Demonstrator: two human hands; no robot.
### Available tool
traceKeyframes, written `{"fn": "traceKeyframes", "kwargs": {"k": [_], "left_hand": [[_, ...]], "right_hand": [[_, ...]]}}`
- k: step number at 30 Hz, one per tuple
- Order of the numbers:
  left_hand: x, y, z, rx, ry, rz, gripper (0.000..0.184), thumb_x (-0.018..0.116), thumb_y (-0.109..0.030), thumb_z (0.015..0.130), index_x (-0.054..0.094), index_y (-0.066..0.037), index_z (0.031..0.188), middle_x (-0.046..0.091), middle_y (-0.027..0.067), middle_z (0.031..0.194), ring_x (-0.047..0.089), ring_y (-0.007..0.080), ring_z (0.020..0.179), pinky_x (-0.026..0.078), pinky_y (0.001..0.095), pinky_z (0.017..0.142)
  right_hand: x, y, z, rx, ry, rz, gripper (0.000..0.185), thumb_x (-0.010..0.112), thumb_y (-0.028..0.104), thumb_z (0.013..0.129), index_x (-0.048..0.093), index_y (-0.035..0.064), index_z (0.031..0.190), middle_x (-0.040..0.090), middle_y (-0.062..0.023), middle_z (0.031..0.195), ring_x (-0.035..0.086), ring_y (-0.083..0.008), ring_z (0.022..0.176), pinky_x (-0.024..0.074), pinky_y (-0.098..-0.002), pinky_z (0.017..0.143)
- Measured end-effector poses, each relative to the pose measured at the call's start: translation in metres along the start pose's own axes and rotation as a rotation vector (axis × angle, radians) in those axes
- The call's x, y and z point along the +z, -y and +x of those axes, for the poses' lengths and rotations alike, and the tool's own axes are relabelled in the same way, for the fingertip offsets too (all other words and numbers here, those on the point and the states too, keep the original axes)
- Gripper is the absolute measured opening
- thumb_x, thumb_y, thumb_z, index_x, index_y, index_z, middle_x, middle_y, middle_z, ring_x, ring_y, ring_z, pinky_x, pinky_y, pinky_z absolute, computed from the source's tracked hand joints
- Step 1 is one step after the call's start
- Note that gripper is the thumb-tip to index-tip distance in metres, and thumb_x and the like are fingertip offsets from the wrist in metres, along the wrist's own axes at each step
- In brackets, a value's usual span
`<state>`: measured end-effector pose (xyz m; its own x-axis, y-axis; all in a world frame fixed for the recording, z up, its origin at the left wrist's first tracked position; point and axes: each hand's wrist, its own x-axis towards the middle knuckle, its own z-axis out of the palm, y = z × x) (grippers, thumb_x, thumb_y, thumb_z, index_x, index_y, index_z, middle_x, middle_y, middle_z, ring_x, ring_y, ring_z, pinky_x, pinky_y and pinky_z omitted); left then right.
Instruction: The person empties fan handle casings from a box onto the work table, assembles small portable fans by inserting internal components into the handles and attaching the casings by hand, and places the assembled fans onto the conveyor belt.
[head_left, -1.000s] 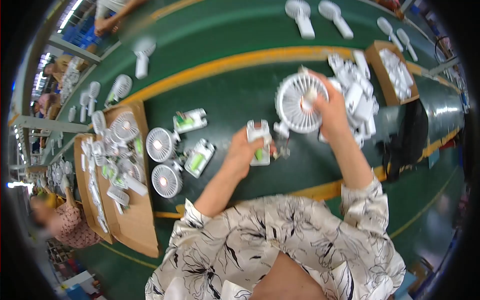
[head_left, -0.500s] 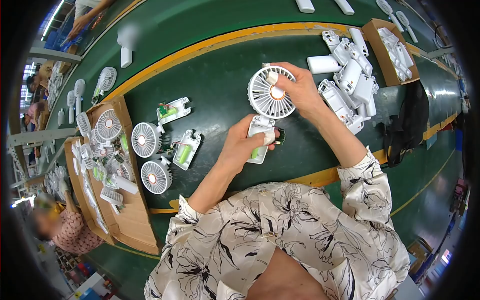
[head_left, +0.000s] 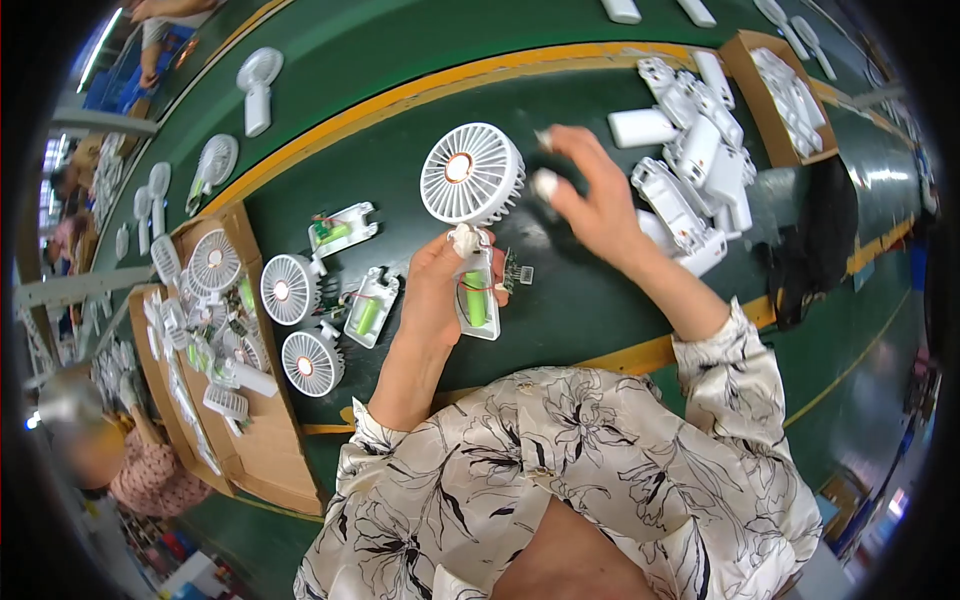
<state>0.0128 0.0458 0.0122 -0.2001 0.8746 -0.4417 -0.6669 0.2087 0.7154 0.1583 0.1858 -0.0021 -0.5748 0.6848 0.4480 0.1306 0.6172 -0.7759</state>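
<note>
Left hand (head_left: 432, 285) clamped on a white handle shell (head_left: 489, 322), its taped thumb pressed at the neck; most of the other fingers hidden beneath. Green battery (head_left: 474, 300) lies in the shell, a red wire partly seen across it. Fan head (head_left: 472, 173) sits at the shell's upper end, grille up; the thumb covers the joint, so cannot tell how the two meet. Small circuit board (head_left: 515, 270) juts out beside the fingertips, its wiring hard to make out.

Right hand (head_left: 600, 205) holds nothing, just beside the fan head; thumb and forefinger apart, tips taped and blurred, remaining fingers largely out of sight.

Left of the hands: two fan heads, two shells with green batteries, then a cardboard tray (head_left: 268, 440) of jumbled parts, many overlapped. Right: heaped white casings (head_left: 700, 165), lower ones partly buried. Two white handles at the top edge cut off.
</note>
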Motion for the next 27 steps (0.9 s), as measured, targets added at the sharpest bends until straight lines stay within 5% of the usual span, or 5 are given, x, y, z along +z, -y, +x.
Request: {"fn": "traceKeyframes", "kwargs": {"k": [1,6,10,19,27], "left_hand": [[-0.005,-0.004,0.0,0.006,0.011,-0.016,0.031,0.055,-0.029,0.081,0.054,0.0,0.091,0.058,0.0101,0.071,0.057,0.0176,0.054,0.051,0.0299,0.049],[-0.012,0.007,0.013,0.008,-0.024,-0.025,0.028,0.053,-0.025,0.083,0.053,0.001,0.092,0.058,0.0116,0.071,0.058,0.0199,0.052,0.049,0.03,0.045],[-0.001,0.017,0.014,-0.156,-0.069,0.027,0.016,0.043,-0.01,0.086,0.052,0.002,0.092,0.059,0.0118,0.07,0.058,0.0202,0.049,0.05,0.0302,0.044],[0.0,0.019,0.007,-0.163,-0.042,0.004,0.012,0.052,-0.009,0.08,0.054,0.002,0.084,0.059,0.0122,0.068,0.059,0.0205,0.051,0.05,0.0309,0.042],[0.005,0.017,0.009,-0.18,-0.042,0.012,0.014,0.057,-0.009,0.075,0.054,0.002,0.084,0.058,0.0108,0.068,0.059,0.0197,0.053,0.051,0.0304,0.043]], "right_hand": [[0.003,0.0,-0.009,-0.208,-0.063,-0.164,0.033,0.062,0.011,0.068,0.052,-0.0012,0.097,0.05,-0.018,0.102,0.051,-0.0345,0.091,0.0417,-0.0388,0.079],[0.021,0.023,-0.033,-0.382,-0.032,-0.183,0.024,0.064,0.006,0.06,0.055,0.0018,0.082,0.053,-0.0124,0.095,0.053,-0.0288,0.082,0.0413,-0.04,0.075],[0.029,0.027,-0.022,-0.418,-0.056,-0.125,0.018,0.062,0.003,0.06,0.055,0.0017,0.076,0.054,-0.0091,0.092,0.053,-0.0269,0.079,0.0401,-0.0392,0.074],[0.03,0.039,-0.019,-0.414,0.137,-0.148,0.016,0.062,0.001,0.059,0.056,0.0028,0.074,0.054,-0.006,0.089,0.052,-0.0229,0.08,0.0344,-0.042,0.086],[0.032,0.047,-0.029,-0.311,-0.106,-0.309,0.016,0.063,0.0,0.058,0.055,0.0034,0.071,0.055,-0.0053,0.082,0.053,-0.0208,0.074,0.0334,-0.0458,0.088]]}}
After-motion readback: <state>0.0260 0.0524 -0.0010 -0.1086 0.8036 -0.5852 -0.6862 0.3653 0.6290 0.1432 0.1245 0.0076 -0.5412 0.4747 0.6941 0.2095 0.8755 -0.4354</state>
